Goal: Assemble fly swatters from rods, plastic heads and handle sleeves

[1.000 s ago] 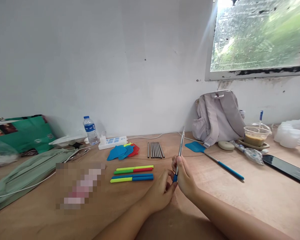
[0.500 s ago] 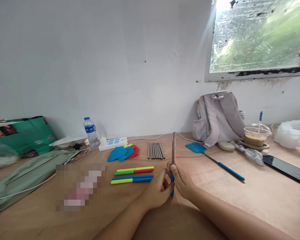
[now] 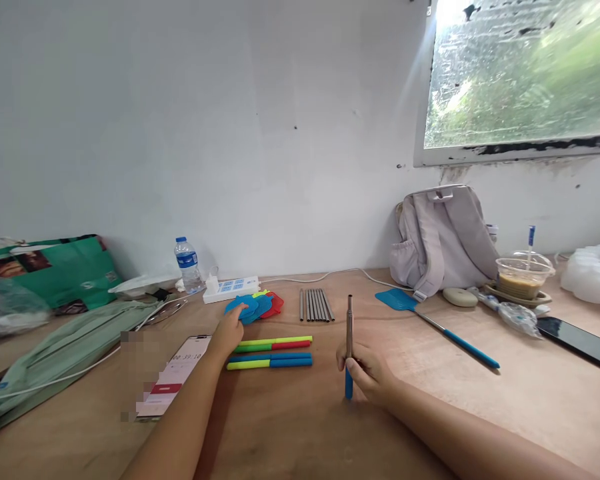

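Note:
My right hand [image 3: 363, 370] is closed around a fly swatter handle [image 3: 349, 387], a blue grip with a metal tube standing upright out of it. At the pile of plastic fly swatter heads, my left hand [image 3: 229, 332] lies over the nearest blue head [image 3: 243, 307] with its fingers stretched out. Whether it grips the head I cannot tell. A red head [image 3: 276, 304] and a bit of yellow lie in the same pile. Several coloured grips [image 3: 290, 361] rest in rows beside my left hand. Behind them lie several metal tubes [image 3: 317, 305].
To the right lies an assembled blue fly swatter [image 3: 455, 339], with a backpack [image 3: 443, 240], a drink cup [image 3: 523, 280] and a black phone [image 3: 583, 343] beyond. At left are a lit phone [image 3: 177, 377], a water bottle [image 3: 187, 265], a power strip [image 3: 231, 289] and a green bag [image 3: 73, 270].
My left hand has let go of the upright handle and moved left and away from me to the swatter heads. My right hand still holds the handle, whose metal tube now reaches less high.

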Action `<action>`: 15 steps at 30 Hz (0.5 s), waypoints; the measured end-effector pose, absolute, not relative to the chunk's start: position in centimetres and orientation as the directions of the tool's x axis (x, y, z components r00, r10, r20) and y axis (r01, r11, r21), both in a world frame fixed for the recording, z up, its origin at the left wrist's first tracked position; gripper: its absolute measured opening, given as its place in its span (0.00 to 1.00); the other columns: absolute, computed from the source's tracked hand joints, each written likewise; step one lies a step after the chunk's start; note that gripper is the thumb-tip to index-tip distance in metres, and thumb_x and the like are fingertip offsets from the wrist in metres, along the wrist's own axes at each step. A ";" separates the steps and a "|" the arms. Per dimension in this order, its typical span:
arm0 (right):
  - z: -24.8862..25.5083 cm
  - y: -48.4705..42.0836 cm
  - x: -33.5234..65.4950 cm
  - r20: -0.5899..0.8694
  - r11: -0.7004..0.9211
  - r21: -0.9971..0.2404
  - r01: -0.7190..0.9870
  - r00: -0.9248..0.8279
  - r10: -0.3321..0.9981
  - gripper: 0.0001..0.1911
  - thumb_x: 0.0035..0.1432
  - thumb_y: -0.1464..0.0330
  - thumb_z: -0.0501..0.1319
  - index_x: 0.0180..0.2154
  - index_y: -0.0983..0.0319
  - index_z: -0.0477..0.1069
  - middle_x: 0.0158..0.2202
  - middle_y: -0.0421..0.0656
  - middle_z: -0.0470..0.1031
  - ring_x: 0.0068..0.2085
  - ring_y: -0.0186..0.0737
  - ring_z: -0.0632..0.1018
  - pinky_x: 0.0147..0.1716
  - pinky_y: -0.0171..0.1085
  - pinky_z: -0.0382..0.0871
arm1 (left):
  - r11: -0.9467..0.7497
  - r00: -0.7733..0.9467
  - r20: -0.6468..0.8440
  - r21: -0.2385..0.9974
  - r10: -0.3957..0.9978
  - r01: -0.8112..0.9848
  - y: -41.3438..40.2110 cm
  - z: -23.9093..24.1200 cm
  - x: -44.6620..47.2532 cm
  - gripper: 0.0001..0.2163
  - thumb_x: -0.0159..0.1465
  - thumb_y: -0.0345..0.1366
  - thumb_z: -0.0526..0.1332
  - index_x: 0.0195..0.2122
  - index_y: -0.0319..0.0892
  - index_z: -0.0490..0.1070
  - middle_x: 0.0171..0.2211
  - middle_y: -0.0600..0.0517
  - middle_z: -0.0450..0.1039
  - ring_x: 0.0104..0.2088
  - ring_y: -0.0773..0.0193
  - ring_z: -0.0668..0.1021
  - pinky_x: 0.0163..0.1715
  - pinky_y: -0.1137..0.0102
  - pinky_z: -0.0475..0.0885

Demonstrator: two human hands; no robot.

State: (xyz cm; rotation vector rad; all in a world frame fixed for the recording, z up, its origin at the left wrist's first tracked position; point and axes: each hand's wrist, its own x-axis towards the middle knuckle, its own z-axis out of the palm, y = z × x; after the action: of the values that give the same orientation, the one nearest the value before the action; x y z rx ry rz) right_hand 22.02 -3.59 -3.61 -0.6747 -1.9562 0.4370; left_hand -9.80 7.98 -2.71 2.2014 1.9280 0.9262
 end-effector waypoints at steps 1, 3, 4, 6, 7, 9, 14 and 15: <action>-3.7 -3.6 22.0 0.692 0.769 -0.586 0.255 -0.336 0.639 0.12 0.58 0.65 0.46 0.25 0.60 0.60 0.22 0.39 0.64 0.24 0.34 0.67 0.23 0.33 0.59 | -0.201 0.038 0.356 0.436 0.934 0.877 8.3 -3.2 -10.0 0.26 0.50 0.21 0.46 0.52 0.35 0.62 0.55 0.45 0.63 0.57 0.56 0.62 0.57 0.62 0.57; -3.7 -3.7 21.8 0.689 0.730 -0.653 0.203 -0.241 0.684 0.09 0.58 0.66 0.46 0.26 0.59 0.58 0.19 0.36 0.61 0.20 0.32 0.64 0.20 0.32 0.57 | -0.194 0.049 0.313 0.451 0.948 0.871 8.7 -3.9 -10.3 0.28 0.49 0.21 0.47 0.53 0.34 0.61 0.56 0.45 0.61 0.58 0.56 0.61 0.58 0.62 0.55; -3.7 -3.7 21.7 0.683 0.708 -0.684 0.176 -0.187 0.706 0.08 0.59 0.66 0.45 0.28 0.59 0.57 0.18 0.34 0.59 0.18 0.31 0.62 0.19 0.31 0.56 | -0.192 0.052 0.302 0.456 0.952 0.869 8.9 -4.2 -10.4 0.28 0.49 0.21 0.47 0.54 0.34 0.61 0.56 0.45 0.61 0.58 0.55 0.61 0.57 0.62 0.55; -3.5 -3.7 21.6 0.678 0.686 -0.712 0.151 -0.105 0.727 0.08 0.61 0.65 0.42 0.33 0.59 0.56 0.15 0.32 0.55 0.16 0.31 0.59 0.18 0.31 0.55 | -0.193 0.058 0.289 0.463 0.955 0.865 9.2 -4.5 -10.5 0.27 0.50 0.22 0.47 0.54 0.33 0.61 0.56 0.44 0.62 0.57 0.55 0.62 0.57 0.61 0.56; -3.4 -3.5 21.7 0.689 0.693 -0.703 0.160 -0.089 0.720 0.09 0.62 0.65 0.41 0.36 0.59 0.56 0.15 0.31 0.55 0.15 0.31 0.58 0.18 0.31 0.55 | -0.195 0.062 0.287 0.465 0.956 0.864 9.3 -4.5 -10.6 0.26 0.51 0.23 0.47 0.53 0.33 0.61 0.55 0.43 0.63 0.56 0.55 0.64 0.56 0.61 0.57; -3.2 -3.2 22.1 0.726 0.724 -0.655 0.217 -0.086 0.682 0.10 0.63 0.64 0.40 0.38 0.59 0.56 0.16 0.32 0.57 0.17 0.31 0.61 0.20 0.32 0.58 | -0.207 0.072 0.291 0.466 0.954 0.860 9.3 -4.5 -10.6 0.24 0.52 0.25 0.47 0.52 0.33 0.62 0.52 0.42 0.66 0.53 0.55 0.67 0.53 0.61 0.61; -3.1 -2.2 23.4 0.780 0.739 -0.545 0.397 -0.083 0.620 0.06 0.61 0.64 0.46 0.35 0.59 0.57 0.25 0.38 0.65 0.25 0.33 0.68 0.24 0.33 0.63 | -0.265 0.123 0.324 0.444 0.938 0.856 8.9 -3.9 -10.3 0.20 0.52 0.29 0.49 0.46 0.38 0.66 0.38 0.47 0.71 0.41 0.57 0.74 0.44 0.63 0.68; -3.0 -2.1 23.6 0.778 0.733 -0.532 0.424 -0.097 0.621 0.06 0.61 0.65 0.47 0.34 0.59 0.57 0.25 0.39 0.66 0.26 0.34 0.69 0.25 0.33 0.63 | -0.276 0.134 0.329 0.438 0.935 0.856 8.8 -3.8 -10.2 0.18 0.52 0.30 0.50 0.44 0.39 0.68 0.36 0.47 0.71 0.39 0.57 0.74 0.42 0.64 0.68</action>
State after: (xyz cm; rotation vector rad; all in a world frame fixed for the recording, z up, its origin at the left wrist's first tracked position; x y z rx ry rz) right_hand 23.58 -2.08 -3.05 -0.8331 -1.7262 0.2025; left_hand -10.17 8.82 -3.79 2.2528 1.7950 0.8307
